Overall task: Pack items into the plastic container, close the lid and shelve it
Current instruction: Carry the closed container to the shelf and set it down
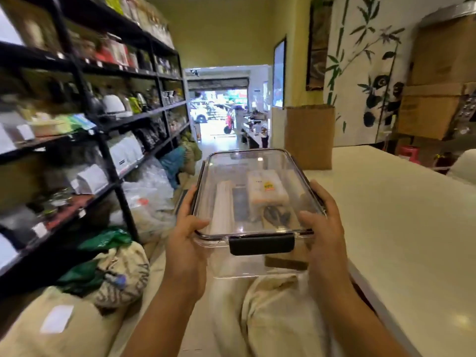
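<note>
1. Container (257, 202), one clear plastic box, is up in the air between a black shelf (85, 99) and a pale table (399, 215).
2. Its clear lid (257, 163) is on. One dark clip (262, 244) at the near end is snapped down.
3. Inside I can see one white packet (266, 188) with a yellow sticker, one pale flat piece, one dark strip and some dark bits. They are blurry.
4. The long way of the box points away from the person, down the aisle.
5. Two hands hold it: the left hand (185, 238) squeezes the left side, the right hand (324, 228) squeezes the right side.
</note>
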